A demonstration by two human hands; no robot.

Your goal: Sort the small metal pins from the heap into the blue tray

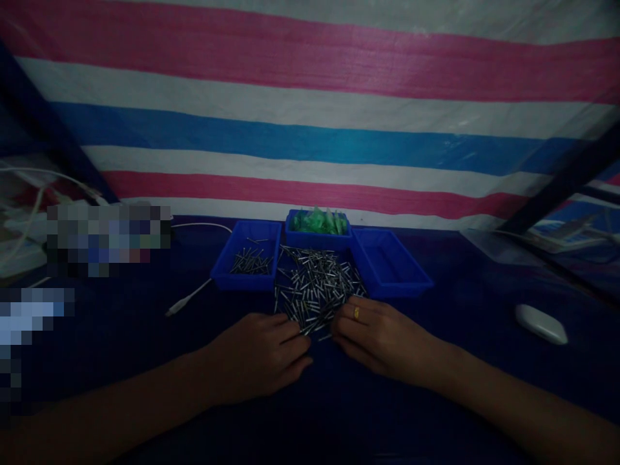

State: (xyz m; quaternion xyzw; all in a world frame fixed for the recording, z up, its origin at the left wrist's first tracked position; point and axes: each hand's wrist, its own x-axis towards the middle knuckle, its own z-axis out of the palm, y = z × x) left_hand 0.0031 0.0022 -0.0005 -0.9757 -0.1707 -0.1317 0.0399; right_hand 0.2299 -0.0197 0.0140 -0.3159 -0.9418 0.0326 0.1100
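The left forearm (159, 397) and the right forearm (494, 391) are stretched forward and angled inward from the lower corners of the view. The left hand (264, 352) and the right hand (375, 332) are held backs upward, fingers bent inward, and are separated by a narrow gap.

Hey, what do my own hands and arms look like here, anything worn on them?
Your right hand wears a gold-coloured ring. No ring shows on your left hand, though its fingers are partly hidden. Your left forearm and right forearm show no sleeves, gloves or watch.
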